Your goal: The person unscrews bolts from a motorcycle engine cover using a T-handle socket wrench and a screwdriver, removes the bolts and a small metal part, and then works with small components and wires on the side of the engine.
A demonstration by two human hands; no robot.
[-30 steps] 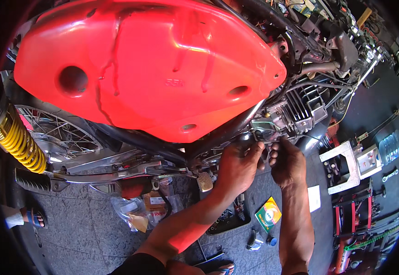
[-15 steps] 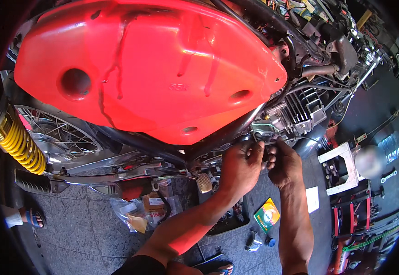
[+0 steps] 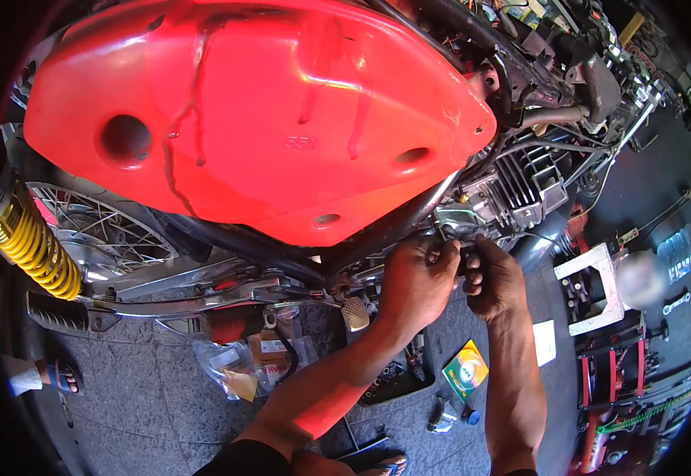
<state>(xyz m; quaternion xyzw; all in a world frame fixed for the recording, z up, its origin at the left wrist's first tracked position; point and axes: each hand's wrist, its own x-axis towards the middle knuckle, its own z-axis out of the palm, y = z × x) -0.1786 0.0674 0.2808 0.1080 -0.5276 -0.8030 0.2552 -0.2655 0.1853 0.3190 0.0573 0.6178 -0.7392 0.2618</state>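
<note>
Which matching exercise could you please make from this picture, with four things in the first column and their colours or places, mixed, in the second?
Things:
1. large bodywork piece
2. coil spring
3. paper sheet
4. left hand

Colours or places:
A. white, on the floor
B. beside the right hand, below the finned engine part in the picture
C. red
D. yellow

Right pairs: 1-C; 2-D; 3-A; 4-B
</note>
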